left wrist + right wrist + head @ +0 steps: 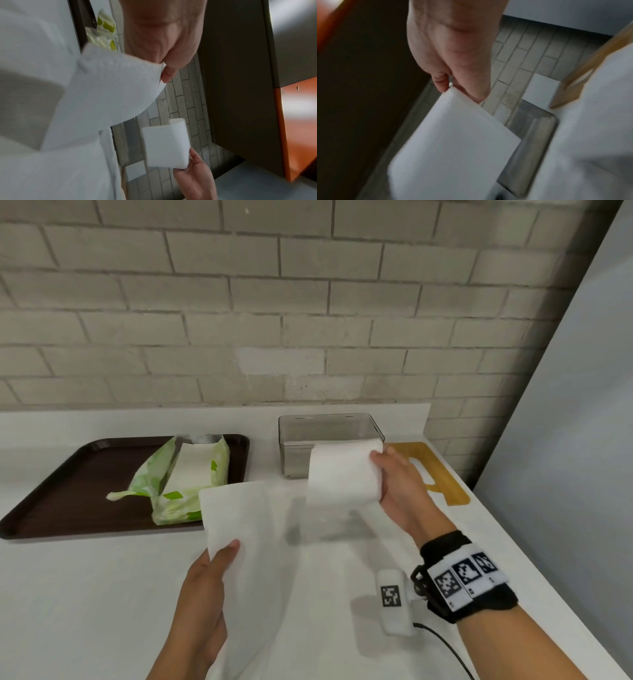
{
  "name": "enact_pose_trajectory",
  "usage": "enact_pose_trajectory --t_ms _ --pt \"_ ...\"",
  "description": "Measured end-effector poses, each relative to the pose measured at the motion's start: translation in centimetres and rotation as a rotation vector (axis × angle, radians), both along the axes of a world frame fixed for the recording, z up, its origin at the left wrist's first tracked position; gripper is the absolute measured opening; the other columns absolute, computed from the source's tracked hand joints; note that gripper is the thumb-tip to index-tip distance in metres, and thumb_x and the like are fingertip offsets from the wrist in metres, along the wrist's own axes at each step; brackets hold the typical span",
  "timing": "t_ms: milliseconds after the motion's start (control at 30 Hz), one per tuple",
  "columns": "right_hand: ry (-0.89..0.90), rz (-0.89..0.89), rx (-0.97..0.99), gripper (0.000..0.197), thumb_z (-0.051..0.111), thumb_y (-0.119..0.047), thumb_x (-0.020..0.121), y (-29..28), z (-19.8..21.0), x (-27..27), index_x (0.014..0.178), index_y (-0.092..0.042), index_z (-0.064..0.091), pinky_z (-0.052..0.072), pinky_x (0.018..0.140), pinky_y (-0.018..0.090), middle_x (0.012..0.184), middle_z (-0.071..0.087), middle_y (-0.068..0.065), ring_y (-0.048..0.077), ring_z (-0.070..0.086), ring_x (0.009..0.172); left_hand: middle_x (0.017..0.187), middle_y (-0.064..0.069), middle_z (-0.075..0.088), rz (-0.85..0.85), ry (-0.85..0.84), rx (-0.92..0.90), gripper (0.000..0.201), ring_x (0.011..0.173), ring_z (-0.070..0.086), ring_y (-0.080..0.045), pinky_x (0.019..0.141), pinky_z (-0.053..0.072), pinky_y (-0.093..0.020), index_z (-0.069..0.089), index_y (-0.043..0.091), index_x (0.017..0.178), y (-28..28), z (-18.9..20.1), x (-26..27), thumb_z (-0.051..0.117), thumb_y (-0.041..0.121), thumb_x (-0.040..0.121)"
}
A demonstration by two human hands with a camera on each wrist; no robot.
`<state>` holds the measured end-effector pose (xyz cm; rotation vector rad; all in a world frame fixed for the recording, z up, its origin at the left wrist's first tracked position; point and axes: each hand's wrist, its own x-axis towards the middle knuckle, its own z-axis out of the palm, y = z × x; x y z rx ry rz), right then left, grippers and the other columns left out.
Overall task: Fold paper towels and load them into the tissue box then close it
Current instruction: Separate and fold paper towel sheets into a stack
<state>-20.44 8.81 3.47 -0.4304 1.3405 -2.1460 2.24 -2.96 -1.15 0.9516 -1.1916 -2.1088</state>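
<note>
Head view: a white tabletop (102,594) runs along a pale brick wall (239,302). The right hand (400,484) holds a folded paper towel (342,474) in the air just in front of a clear tissue box (329,433) — the box stands open near the wall, and the towel's top edge overlaps its front rim. The right grip is clamped on the towel's right edge, thumb on top. A wooden lid (442,474) with a slot lies flat on the tabletop just right of the box. The left hand (202,594) pinches a second paper towel (239,518), unfolded and hanging low over the tabletop. At left, a dark brown tray (68,491) carries a green-and-white towel package (185,474), torn open.

Left wrist view: the left hand (163,40) grips the curved edge of its towel (111,88) between thumb and fingers; farther off, the right hand's folded towel (166,146) shows.

Right wrist view — blurred: the right hand (453,54) has its fingers closed on a corner of the folded towel (450,148), which hangs above the tissue box (530,142).
</note>
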Motion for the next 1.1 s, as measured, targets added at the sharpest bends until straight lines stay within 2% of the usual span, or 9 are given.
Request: enact_pose_trajectory --t_ms 167,333,433,500,600,700,800,933,1100 --pt "0.058 0.052 -0.13 0.015 0.043 -0.012 0.098 1.0 2.8 4.3 0.086 -0.017 0.052 0.052 0.062 0.02 0.083 0.069 -0.005 0.006 0.063 0.073 0.103 -0.014 0.073 -0.026 0.081 0.133 0.029 0.096 0.067 -0.032 0.079 0.051 -0.041 0.063 0.007 0.115 1.3 1.1 -1.8 0.053 0.025 0.095" --pt "0.709 -0.135 0.541 0.012 0.036 -0.029 0.101 -0.8 -1.5 7.7 0.092 -0.022 0.041 0.034 0.052 0.025 0.062 0.048 -0.006 0.01 0.044 0.055 0.112 -0.012 0.071 -0.126 0.173 0.232 0.041 0.107 0.065 -0.029 0.09 0.048 -0.042 0.063 0.008 0.12 3.8 1.7 -3.8 0.045 0.036 0.097" --pt "0.844 -0.161 0.744 0.017 0.028 -0.034 0.101 -0.5 -3.5 7.9 0.108 -0.021 0.037 0.033 0.052 0.027 0.061 0.044 -0.007 0.013 0.046 0.057 0.119 -0.011 0.068 -0.228 0.212 0.275 0.056 0.113 0.063 -0.029 0.089 0.046 -0.042 0.061 0.017 0.124 5.1 1.5 -4.4 0.034 0.055 0.093" --pt "0.862 -0.116 0.773 0.019 0.028 -0.034 0.101 -0.1 -4.1 7.6 0.113 -0.021 0.035 0.033 0.053 0.027 0.061 0.044 -0.008 0.014 0.046 0.059 0.115 -0.012 0.069 -0.253 0.192 0.292 0.049 0.111 0.062 -0.032 0.09 0.046 -0.045 0.063 0.016 0.12 6.0 1.0 -5.0 0.039 0.049 0.092" --pt "0.821 -0.011 0.749 0.015 0.037 -0.033 0.1 0.8 -3.9 6.1 0.11 -0.022 0.039 0.037 0.058 0.026 0.067 0.049 -0.005 0.015 0.05 0.064 0.113 -0.016 0.069 -0.171 0.118 0.22 0.033 0.108 0.063 -0.037 0.097 0.045 -0.051 0.059 0.01 0.124 6.8 0.1 -5.9 0.049 0.018 0.094" --pt "0.596 0.003 0.735 0.015 0.044 -0.006 0.093 2.3 -3.7 0.0 0.088 -0.019 0.05 0.041 0.056 0.023 0.075 0.055 0.001 0.015 0.051 0.063 0.11 -0.018 0.07 -0.121 0.082 0.204 0.029 0.104 0.064 -0.038 0.094 0.046 -0.05 0.061 0.007 0.12 6.9 -0.2 -6.1 0.048 0.011 0.094" --pt "0.512 -0.071 0.946 0.026 0.04 0.002 0.089 4.3 -4.2 -7.5 0.097 -0.015 0.058 0.047 0.075 0.031 0.114 0.059 0.013 0.023 0.055 0.089 0.104 -0.015 0.073 -0.074 0.097 0.168 0.025 0.099 0.065 -0.034 0.083 0.049 -0.045 0.063 0.008 0.113 6.4 0.4 -5.7 0.048 0.011 0.094" --pt "0.765 0.326 1.51 0.039 0.057 -0.021 0.091 7.0 -5.1 -11.6 0.127 -0.007 0.05 0.042 0.093 0.03 0.133 0.048 0.009 0.025 0.05 0.118 0.108 -0.015 0.071 -0.018 0.128 0.138 0.028 0.101 0.064 -0.034 0.084 0.049 -0.045 0.062 0.008 0.117 6.2 0.2 -5.0 0.049 0.012 0.092" --pt "0.856 0.56 1.633 0.064 0.072 -0.045 0.075 7.6 -5.9 -12.6 0.13 -0.025 0.046 0.037 0.1 0.031 0.133 0.042 -0.003 0.02 0.042 0.12 0.101 -0.013 0.073 0.027 0.126 0.118 0.026 0.088 0.07 -0.028 0.08 0.049 -0.043 0.063 0.008 0.114 6.9 -0.3 -4.5 0.048 0.012 0.093"
